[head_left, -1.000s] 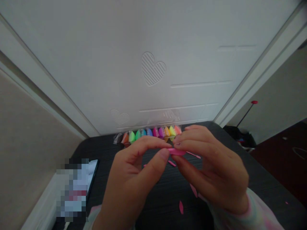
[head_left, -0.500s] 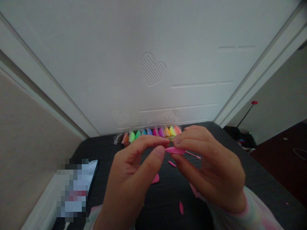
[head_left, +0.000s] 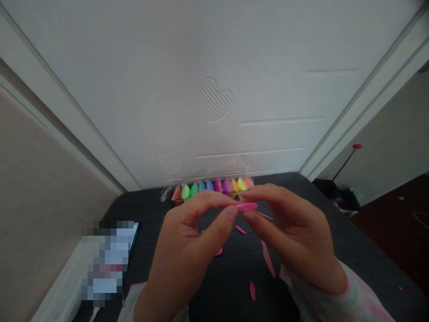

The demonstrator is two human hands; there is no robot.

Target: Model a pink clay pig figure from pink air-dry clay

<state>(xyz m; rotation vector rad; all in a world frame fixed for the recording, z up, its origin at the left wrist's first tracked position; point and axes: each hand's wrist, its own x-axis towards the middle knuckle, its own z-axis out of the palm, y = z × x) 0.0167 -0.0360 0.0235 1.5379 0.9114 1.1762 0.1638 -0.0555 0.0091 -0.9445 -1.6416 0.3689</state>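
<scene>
A small flattened strip of pink modelling clay (head_left: 247,206) is held up over the table between my hands. My left hand (head_left: 191,241) pinches its left end between thumb and forefinger. My right hand (head_left: 295,232) has its thumb against the underside and its forefinger at the upper side, close around the strip. Below lie a slim pink piece (head_left: 240,230), a leaf-shaped pink piece (head_left: 252,290) and a long pink blade-like tool (head_left: 268,259). Another pink item (head_left: 219,252) is partly hidden behind my left hand, and a thin pink stick (head_left: 264,215) shows behind the right fingers.
Clear packets of coloured clay (head_left: 210,186) stand in a row at the back of the dark table (head_left: 140,205), against a white panel (head_left: 161,89) with embossed hearts. A phone (head_left: 110,259), partly pixelated, lies at the left with a white cable. A pink crumb (head_left: 401,288) sits far right.
My right fingers have loosened and shifted on the clay strip, showing more of its rounded right end. My left finger and thumb opened slightly, then closed on it again. The view has shifted slightly.
</scene>
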